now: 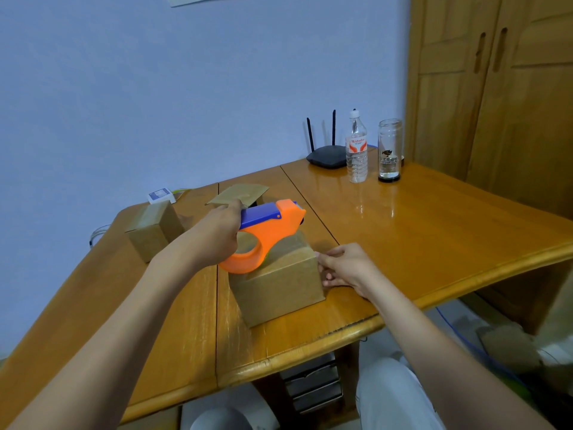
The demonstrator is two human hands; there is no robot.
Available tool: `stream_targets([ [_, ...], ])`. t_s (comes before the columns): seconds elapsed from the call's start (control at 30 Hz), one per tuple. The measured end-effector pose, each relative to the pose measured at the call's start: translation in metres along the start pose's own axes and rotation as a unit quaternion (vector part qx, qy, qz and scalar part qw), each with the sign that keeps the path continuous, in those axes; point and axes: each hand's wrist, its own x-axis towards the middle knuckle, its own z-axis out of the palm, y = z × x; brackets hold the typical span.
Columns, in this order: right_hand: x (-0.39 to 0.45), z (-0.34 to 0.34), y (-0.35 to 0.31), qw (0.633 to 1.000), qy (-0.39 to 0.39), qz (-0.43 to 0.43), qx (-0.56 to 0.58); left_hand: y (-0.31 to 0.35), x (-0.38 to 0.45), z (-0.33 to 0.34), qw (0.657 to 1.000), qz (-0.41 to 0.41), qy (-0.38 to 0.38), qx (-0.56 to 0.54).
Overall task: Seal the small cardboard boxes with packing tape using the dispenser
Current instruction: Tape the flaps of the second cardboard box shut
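Left grip point(217, 234) holds dispenser point(263, 234) over wooden table point(434, 228), seemingly beside blue wall point(155, 103).

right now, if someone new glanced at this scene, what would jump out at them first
The bright orange and blue plastic tape dispenser stands out, gripped by the left hand and resting on top of the small brown cardboard box near the wooden table's front edge. The right hand steadies that box's right side. Another closed cardboard box sits further left.
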Motion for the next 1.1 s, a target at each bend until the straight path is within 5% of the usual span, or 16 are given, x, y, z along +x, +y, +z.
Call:
stream_targets([
  [0.27,-0.009,0.005,0.004,0.966,0.060,-0.024,-0.250,0.002,0.000,0.000,1.000,0.000,0.001,0.007],
  [0.43,-0.007,0.005,0.011,0.983,0.046,-0.003,-0.177,0.002,0.001,0.000,1.000,0.006,0.001,0.006],
  [0.6,-0.012,0.012,0.006,0.949,0.197,-0.207,-0.136,0.002,-0.003,0.000,1.000,0.017,0.004,0.005],
  [0.93,-0.034,0.019,0.001,0.944,0.069,-0.173,-0.271,0.001,0.000,0.000,1.000,0.023,-0.006,0.014],
  [1.1,-0.028,0.000,-0.014,0.964,-0.025,-0.174,-0.199,0.000,0.001,-0.002,0.999,0.028,-0.014,0.013],
])
